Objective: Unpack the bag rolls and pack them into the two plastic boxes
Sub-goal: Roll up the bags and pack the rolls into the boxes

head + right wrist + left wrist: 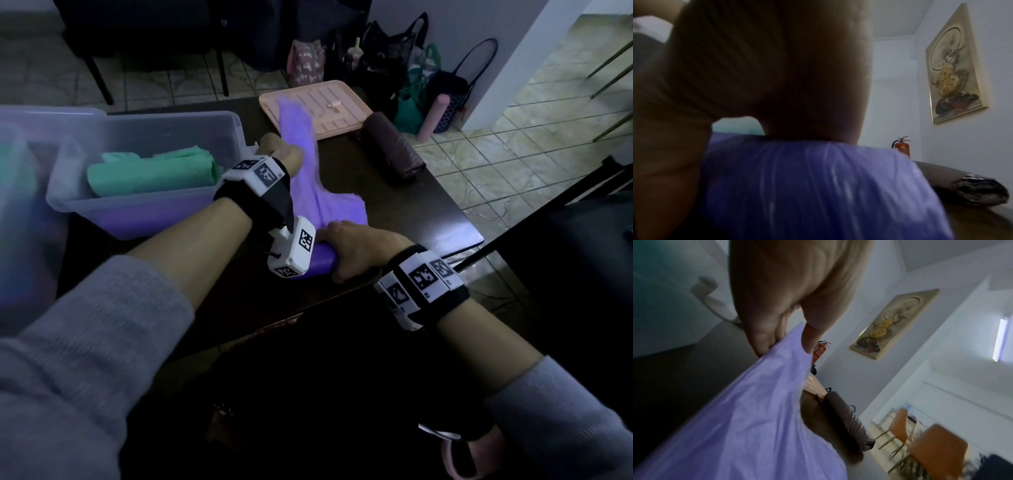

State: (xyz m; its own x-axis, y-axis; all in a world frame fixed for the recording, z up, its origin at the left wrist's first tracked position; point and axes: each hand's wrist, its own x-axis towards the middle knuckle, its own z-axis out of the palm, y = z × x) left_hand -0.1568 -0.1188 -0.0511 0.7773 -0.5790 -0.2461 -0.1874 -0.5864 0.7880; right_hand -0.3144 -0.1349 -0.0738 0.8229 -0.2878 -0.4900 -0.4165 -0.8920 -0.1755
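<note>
A purple bag roll (322,262) lies on the dark table (411,205) near its front edge, and my right hand (356,248) grips it from above. A loose purple sheet (308,171) runs from the roll toward the back. My left hand (279,152) pinches that sheet between thumb and fingers (764,337) and holds it raised. The sheet (748,418) fills the left wrist view, the roll (807,186) the right wrist view. A clear plastic box (137,205) at the left holds a green roll (150,176). A second clear box (20,205) stands at the far left.
A dark brown roll (390,150) lies at the table's right back. A pink lid (318,108) rests at the back edge under the sheet's far end. Bags and a pink roll (433,118) stand on the tiled floor by the wall.
</note>
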